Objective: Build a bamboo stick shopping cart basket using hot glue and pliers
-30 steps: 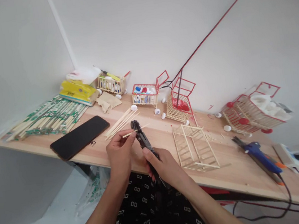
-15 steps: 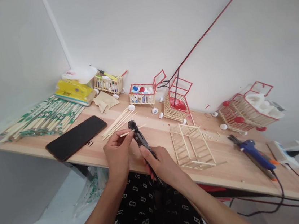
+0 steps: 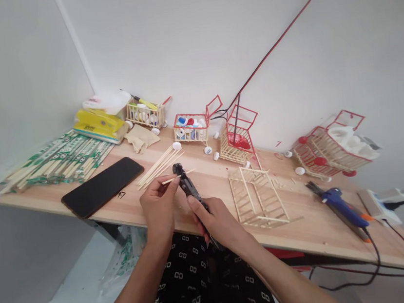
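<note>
A wooden table [image 3: 301, 237] runs along the wall, bearing a row of stick carts [image 3: 237, 152] at the back, some with red rims and white wheels. Green-printed chopstick packs [image 3: 63, 158] lie at its left end, just beside a yellow pack [image 3: 99, 125]. An unpainted frame [image 3: 248, 192] sits right of the hands, and a blue glue gun [image 3: 343, 208] lies farther right. A phone [image 3: 103, 187] rests near the front edge at left. The right hand [image 3: 215, 216] has its fingers wrapped around the handles of the black pliers [image 3: 189, 185], thumb on top. The left hand [image 3: 158, 203] pinches a thin stick [image 3: 170, 180] between thumb and fingers; the stick crosses the pliers' head and juts out beyond it. Whether the jaws grip it, I cannot tell. Loose sticks [image 3: 159, 166] lie just behind the left hand.
</note>
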A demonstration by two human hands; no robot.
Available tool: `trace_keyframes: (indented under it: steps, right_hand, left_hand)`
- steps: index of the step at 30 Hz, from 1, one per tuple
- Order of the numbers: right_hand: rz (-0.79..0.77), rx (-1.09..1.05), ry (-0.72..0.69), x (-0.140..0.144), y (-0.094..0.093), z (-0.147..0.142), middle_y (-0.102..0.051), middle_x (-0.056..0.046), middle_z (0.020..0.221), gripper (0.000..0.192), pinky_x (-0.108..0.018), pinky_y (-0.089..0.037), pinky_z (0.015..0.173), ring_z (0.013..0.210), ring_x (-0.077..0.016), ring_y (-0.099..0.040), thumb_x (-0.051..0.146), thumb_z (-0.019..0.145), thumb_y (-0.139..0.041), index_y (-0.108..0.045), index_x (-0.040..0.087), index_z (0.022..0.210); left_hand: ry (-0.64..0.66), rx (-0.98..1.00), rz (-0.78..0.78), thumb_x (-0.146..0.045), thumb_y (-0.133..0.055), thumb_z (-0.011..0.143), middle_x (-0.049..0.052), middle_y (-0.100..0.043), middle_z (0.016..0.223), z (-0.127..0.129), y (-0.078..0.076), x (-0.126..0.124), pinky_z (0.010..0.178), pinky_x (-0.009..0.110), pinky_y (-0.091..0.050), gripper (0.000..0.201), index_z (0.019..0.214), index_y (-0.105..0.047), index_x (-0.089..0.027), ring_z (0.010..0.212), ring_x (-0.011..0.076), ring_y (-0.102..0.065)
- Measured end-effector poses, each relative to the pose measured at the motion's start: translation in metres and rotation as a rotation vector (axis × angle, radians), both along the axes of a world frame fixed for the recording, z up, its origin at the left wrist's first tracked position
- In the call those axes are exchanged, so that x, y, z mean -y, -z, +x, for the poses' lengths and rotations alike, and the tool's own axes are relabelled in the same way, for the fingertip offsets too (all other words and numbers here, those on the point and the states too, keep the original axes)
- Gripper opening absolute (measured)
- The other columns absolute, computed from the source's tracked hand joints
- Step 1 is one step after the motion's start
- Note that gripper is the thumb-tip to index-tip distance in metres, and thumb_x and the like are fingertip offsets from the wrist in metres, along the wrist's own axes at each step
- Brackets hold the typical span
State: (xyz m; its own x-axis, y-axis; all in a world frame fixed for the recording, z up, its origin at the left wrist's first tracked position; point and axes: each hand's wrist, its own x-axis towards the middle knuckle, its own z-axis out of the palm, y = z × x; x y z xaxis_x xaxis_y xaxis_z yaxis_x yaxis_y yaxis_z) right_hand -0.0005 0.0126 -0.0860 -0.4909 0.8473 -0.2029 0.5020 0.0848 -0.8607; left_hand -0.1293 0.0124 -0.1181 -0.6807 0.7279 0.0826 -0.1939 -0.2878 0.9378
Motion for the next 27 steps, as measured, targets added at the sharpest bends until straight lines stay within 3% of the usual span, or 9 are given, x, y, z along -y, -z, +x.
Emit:
trace_keyframes:
  steps: [10, 16, 19, 21, 24, 27]
  right_hand:
    - [-0.087, -0.142, 0.090, 0.000, 0.006, 0.000, -0.048, 0.003, 0.045, 0.060, -0.018, -0.034, 0.036, 0.034, -0.0078, -0.046, 0.069, 0.089, -0.034, -0.049, 0.018, 0.063]
    - [-0.211, -0.290, 0.108, 0.020, -0.003, 0.016, -0.053, 0.002, 0.050, 0.059, -0.019, -0.039, 0.039, 0.039, -0.0098, -0.051, 0.069, 0.089, -0.036, -0.053, 0.016, 0.071]
    - [-0.230, -0.310, 0.043, 0.044, -0.024, 0.043, -0.056, 0.001, 0.055, 0.055, -0.020, -0.041, 0.045, 0.045, -0.0100, -0.053, 0.065, 0.091, -0.037, -0.058, 0.016, 0.077]
    - [-0.119, -0.283, 0.055, 0.056, -0.039, 0.072, -0.058, 0.000, 0.058, 0.052, -0.022, -0.042, 0.052, 0.050, -0.0112, -0.055, 0.061, 0.093, -0.037, -0.060, 0.016, 0.082]
    - [0.133, -0.209, 0.213, 0.056, -0.050, 0.125, -0.062, -0.004, 0.063, 0.056, -0.028, -0.046, 0.063, 0.062, -0.0168, -0.060, 0.062, 0.094, -0.030, -0.062, 0.018, 0.081]
    - [0.356, -0.010, 0.528, 0.038, -0.046, 0.181, -0.065, -0.006, 0.070, 0.054, -0.031, -0.046, 0.064, 0.066, -0.0205, -0.061, 0.063, 0.093, -0.030, -0.062, 0.019, 0.091]
  left_hand:
    - [-0.016, -0.026, -0.025, -0.030, -0.074, 0.073, 0.003, -0.072, 0.082, -0.001, 0.000, 0.002, 0.078, 0.026, -0.052, 0.019, 0.084, -0.071, -0.015, 0.080, 0.0153, -0.066]
    - [-0.011, 0.061, 0.104, -0.026, -0.071, 0.076, 0.006, -0.073, 0.097, 0.001, -0.001, 0.000, 0.086, 0.029, -0.052, 0.014, 0.082, -0.064, -0.015, 0.088, 0.0146, -0.068]
    - [0.010, 0.063, 0.120, -0.024, -0.073, 0.074, 0.004, -0.072, 0.084, 0.000, 0.000, -0.002, 0.081, 0.027, -0.052, 0.015, 0.080, -0.064, -0.015, 0.079, 0.0125, -0.067]
    - [0.023, 0.043, 0.105, -0.024, -0.074, 0.072, 0.002, -0.071, 0.077, 0.000, 0.001, -0.003, 0.075, 0.023, -0.051, 0.015, 0.078, -0.065, -0.014, 0.073, 0.0109, -0.065]
    - [0.003, 0.030, 0.075, -0.024, -0.076, 0.069, -0.001, -0.066, 0.067, -0.001, 0.003, -0.005, 0.069, 0.021, -0.048, 0.015, 0.074, -0.067, -0.014, 0.065, 0.0091, -0.060]
    - [-0.006, -0.038, 0.055, -0.028, -0.074, 0.071, -0.002, -0.064, 0.068, -0.001, 0.005, -0.003, 0.072, 0.023, -0.048, 0.015, 0.078, -0.071, -0.015, 0.069, 0.0112, -0.060]
